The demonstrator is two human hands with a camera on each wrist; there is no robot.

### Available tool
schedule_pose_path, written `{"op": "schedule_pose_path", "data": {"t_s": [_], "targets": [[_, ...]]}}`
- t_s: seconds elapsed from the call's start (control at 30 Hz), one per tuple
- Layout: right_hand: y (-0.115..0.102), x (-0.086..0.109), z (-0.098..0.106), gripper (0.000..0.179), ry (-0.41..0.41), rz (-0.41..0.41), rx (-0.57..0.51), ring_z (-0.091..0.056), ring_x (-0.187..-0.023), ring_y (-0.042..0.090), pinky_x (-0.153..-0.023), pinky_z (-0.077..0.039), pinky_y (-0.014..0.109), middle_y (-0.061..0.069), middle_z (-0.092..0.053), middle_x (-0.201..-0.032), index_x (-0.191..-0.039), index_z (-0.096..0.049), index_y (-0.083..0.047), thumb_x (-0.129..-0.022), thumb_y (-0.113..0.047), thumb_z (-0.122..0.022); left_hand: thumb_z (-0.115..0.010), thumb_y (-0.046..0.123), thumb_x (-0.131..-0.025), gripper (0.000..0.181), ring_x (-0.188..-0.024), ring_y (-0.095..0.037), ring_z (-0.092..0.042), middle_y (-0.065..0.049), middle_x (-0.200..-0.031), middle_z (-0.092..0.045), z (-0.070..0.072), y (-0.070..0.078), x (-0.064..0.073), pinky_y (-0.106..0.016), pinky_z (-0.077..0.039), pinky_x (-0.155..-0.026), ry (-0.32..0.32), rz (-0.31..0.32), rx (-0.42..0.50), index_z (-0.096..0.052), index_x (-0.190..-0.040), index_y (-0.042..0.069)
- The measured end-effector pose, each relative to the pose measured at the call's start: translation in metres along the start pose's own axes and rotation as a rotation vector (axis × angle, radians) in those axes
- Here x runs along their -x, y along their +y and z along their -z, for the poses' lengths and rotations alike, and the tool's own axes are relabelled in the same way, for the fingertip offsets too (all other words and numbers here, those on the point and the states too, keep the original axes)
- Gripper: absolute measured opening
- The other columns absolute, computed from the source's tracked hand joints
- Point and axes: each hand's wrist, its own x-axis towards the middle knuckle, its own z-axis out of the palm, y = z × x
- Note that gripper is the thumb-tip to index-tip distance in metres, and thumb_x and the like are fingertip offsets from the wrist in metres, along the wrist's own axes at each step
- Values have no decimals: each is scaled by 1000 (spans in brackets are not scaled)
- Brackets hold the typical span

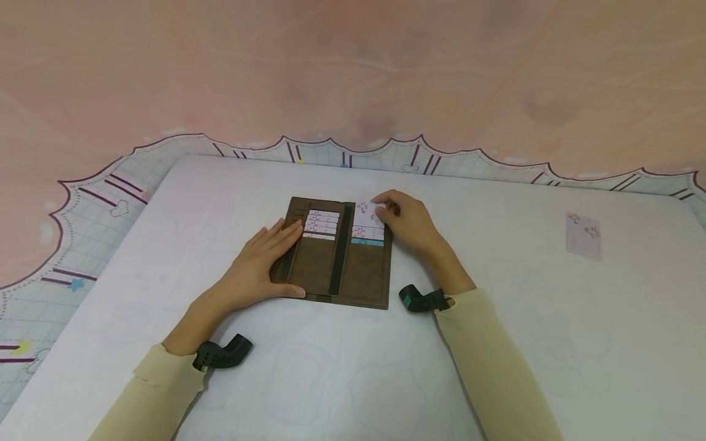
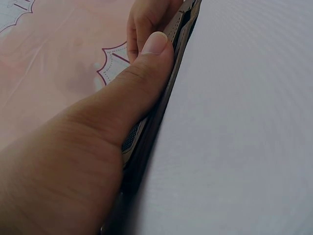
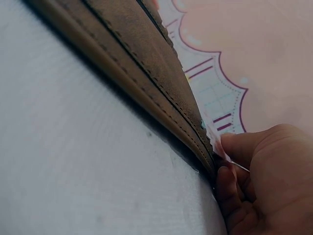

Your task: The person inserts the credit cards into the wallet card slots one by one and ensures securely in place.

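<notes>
A brown wallet (image 1: 366, 275) lies spread flat on the white table, stitching along its edges. My left hand (image 1: 259, 260) rests on its left panel with fingers extended; the thumb (image 2: 139, 73) lies along the near edge. With thumb and index finger, my right hand (image 1: 410, 223) pinches a white card (image 1: 364, 214) with pink print at the top of the right panel. The card's lower part is hidden in a slot. Below it show more pink-printed card edges and a blue strip (image 1: 367, 242). Several white cards (image 1: 321, 222) fill the left panel's slots.
Far to the right on the table (image 1: 342, 392), a loose pale card (image 1: 583, 236) with pink print lies by itself. A scalloped, patterned border (image 1: 380, 158) runs along the back, with a pinkish surface beyond. Each wrist wears a black camera band (image 1: 223, 354).
</notes>
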Motion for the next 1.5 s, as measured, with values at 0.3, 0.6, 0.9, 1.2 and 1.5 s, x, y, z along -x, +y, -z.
{"op": "schedule_pose_path", "data": {"t_s": [0.3, 0.6, 0.9, 1.2, 1.5], "targets": [[0, 0, 0, 21, 1, -7, -4, -49, -80, 21, -70, -41, 33, 6, -53, -87, -115, -65, -10, -97, -17, -56, -79, 54, -70, 110, -145, -27, -7, -6, -158, -21, 1, 0, 0, -44, -2, -116, -3, 4, 4, -22, -153, 9], [1, -1, 1, 21, 6, 11, -3, -49, -80, 20, -72, -41, 33, 5, -55, -87, -114, -66, -10, -97, -17, -56, -79, 54, -69, 110, -145, -27, -7, -6, -157, -21, 2, 3, 0, -44, -3, -116, -3, 7, -2, -23, -152, 8], [1, 0, 2, 20, 1, 6, -5, -49, -80, 20, -71, -41, 33, 5, -55, -86, -112, -66, -11, -97, -18, -56, -78, 55, -70, 110, -145, -26, -6, -6, -158, -20, 2, 2, 0, -44, -3, -116, -8, 10, 0, -23, -153, 8], [0, 0, 1, 18, -9, -5, -9, -50, -82, 20, -74, -41, 33, 4, -59, -90, -109, -67, -11, -97, -18, -56, -78, 55, -70, 111, -145, -27, -6, -6, -158, -20, 1, 2, 0, -44, -3, -116, -6, 7, -3, -22, -153, 8], [1, 0, 1, 17, -9, 13, -12, -51, -82, 20, -74, -42, 33, 5, -61, -90, -107, -67, -9, -97, -18, -57, -78, 55, -70, 110, -145, -27, -7, -7, -157, -21, 0, 2, 0, -45, -4, -116, 2, 0, -3, -23, -152, 8]]}}
